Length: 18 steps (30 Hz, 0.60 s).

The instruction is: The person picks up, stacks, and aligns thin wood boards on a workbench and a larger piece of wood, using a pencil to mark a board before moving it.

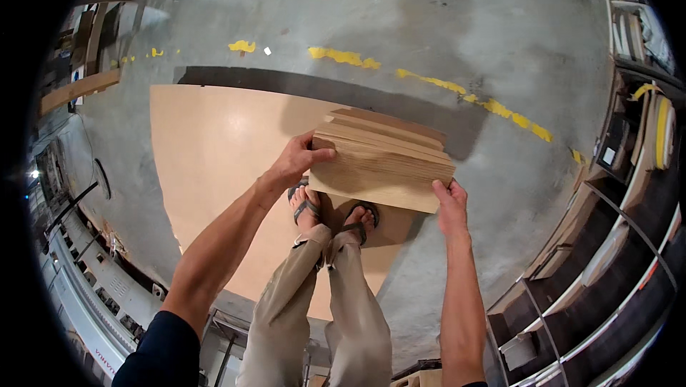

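Between my hands is a stack of several wood-grain boards (pixel 382 171), light brown and rectangular, their edges slightly fanned at the far side. My left hand (pixel 299 158) grips the stack's left end, thumb on the top board and fingers hidden beneath. At the right end, my right hand (pixel 450 205) clasps the near corner, thumb on top. Below the boards lies a large tan sheet (pixel 214 144) on the floor, and my sandalled feet stand on it. How high the stack is above the sheet is hard to judge.
Grey concrete floor (pixel 300 1) surrounds the sheet, with a worn yellow line (pixel 443 85) beyond it. Shelving (pixel 579 301) with boards runs along the right. Wooden beams (pixel 80 91) stand at the far left, and white machinery (pixel 86 301) at the near left.
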### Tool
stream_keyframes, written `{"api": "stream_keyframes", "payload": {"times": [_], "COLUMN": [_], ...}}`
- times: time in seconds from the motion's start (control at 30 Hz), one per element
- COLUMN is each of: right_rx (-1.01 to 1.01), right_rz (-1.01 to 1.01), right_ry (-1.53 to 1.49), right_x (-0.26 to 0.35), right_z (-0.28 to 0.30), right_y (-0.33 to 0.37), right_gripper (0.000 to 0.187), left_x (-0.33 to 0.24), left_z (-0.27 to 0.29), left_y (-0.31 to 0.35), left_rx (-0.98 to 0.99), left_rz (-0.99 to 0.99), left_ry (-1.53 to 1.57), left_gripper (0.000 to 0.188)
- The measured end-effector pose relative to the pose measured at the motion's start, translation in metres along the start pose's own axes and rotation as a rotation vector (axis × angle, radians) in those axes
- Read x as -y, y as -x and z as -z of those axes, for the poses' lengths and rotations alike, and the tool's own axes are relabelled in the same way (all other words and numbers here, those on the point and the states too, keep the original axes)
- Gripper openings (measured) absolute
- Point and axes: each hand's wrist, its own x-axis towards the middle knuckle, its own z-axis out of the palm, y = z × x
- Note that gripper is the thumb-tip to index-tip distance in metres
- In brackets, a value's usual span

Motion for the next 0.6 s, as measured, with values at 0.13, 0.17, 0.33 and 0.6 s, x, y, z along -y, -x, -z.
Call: {"api": "stream_keyframes", "payload": {"times": [0.13,0.17,0.33,0.6], "right_rx": [-0.02,-0.016,-0.032,-0.021], "right_rz": [-0.067,-0.073,-0.064,-0.045], "right_ry": [0.047,0.046,0.056,0.066], "right_x": [-0.003,-0.004,-0.006,-0.006], "right_z": [0.001,0.002,-0.001,0.001], "right_y": [-0.012,-0.014,-0.017,-0.016], "right_gripper": [0.03,0.03,0.035,0.033], "left_x": [0.007,0.006,0.01,0.012], "left_z": [0.004,0.005,0.006,0.011], "left_y": [-0.018,-0.02,-0.019,-0.026], "left_rx": [0.015,0.028,-0.016,0.005], "left_rz": [0.041,0.063,0.129,0.123], "left_ry": [0.02,0.019,0.029,-0.002], "left_gripper": [0.051,0.052,0.057,0.061]}}
